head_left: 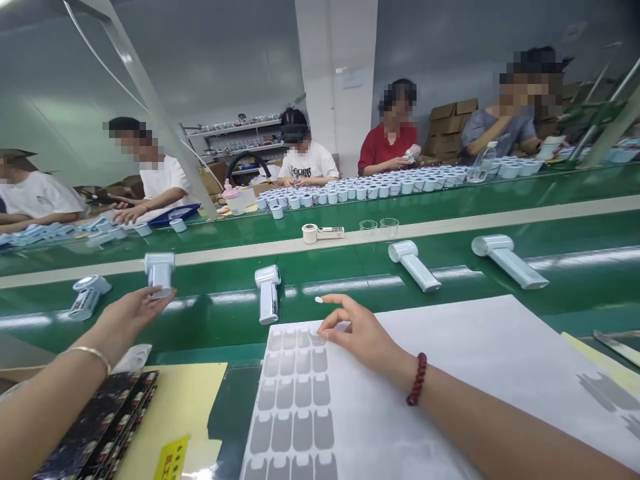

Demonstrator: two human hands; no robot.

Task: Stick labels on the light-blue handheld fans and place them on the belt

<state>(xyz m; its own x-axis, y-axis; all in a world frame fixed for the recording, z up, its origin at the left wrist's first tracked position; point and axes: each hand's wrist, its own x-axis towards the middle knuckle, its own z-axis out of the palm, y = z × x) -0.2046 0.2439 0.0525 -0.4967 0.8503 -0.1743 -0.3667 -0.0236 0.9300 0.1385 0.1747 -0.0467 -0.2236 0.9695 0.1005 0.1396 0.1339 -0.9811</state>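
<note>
My left hand (pixel 131 313) reaches out to a white handheld device (pixel 160 272) on the green conveyor belt (pixel 350 267), fingers curled about its lower end. My right hand (pixel 357 330) rests on a white sheet (pixel 450 387) of grey stickers (pixel 295 400). Its thumb and fingers pinch at the sheet's top row, and a small pale sticker (pixel 319 300) sits on the tip of the outstretched forefinger. A second white device (pixel 269 293) lies on the belt just beyond the sheet.
More white devices (pixel 414 265) (pixel 507 260) (pixel 87 295) lie along the belt. Across it, several people sit behind rows of white cups (pixel 380 189). A yellow sheet (pixel 180 400) and a dark patterned tray (pixel 100 427) lie at my left. A metal strip (pixel 617 347) is at the right edge.
</note>
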